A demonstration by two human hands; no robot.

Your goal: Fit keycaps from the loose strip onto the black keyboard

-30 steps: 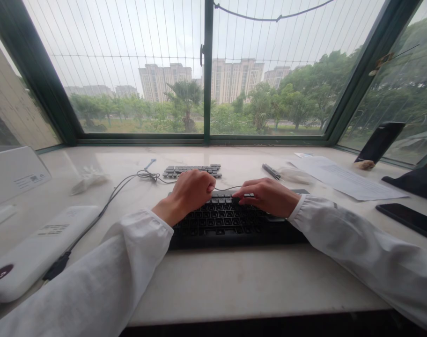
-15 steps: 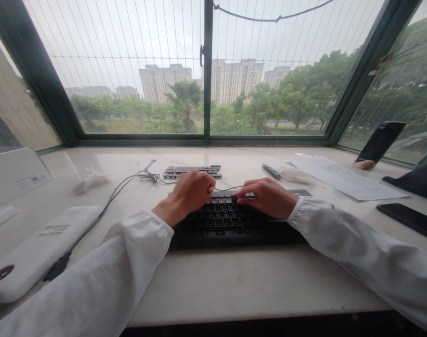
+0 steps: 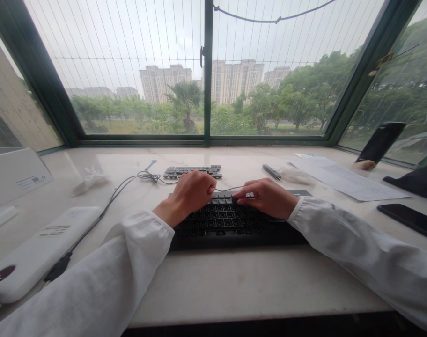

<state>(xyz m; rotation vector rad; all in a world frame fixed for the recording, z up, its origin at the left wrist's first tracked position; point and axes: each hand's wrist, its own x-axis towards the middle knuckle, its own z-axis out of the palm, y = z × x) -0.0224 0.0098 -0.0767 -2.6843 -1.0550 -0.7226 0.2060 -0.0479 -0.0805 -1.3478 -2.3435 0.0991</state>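
A black keyboard (image 3: 222,236) lies on the white sill. Most of its visible middle shows bare key sockets, while a few keycaps (image 3: 221,198) sit along the top row. Over the keyboard's upper left part, my left hand (image 3: 194,189) is closed like a fist, and what it holds, if anything, is hidden. Thumb and index finger of my right hand (image 3: 266,196) pinch at the top row, around a small dark keycap that is mostly covered. Behind the keyboard, loose keycaps (image 3: 190,169) stand in tight rows, partly covered by my left hand.
To the left are a white power bank (image 3: 48,243) with a black cable (image 3: 110,206), a white box (image 3: 15,173) and a crumpled plastic bag (image 3: 90,180). On the right lie a paper sheet (image 3: 343,177), a dark phone (image 3: 410,220) and a small dark bar-shaped object (image 3: 271,172).
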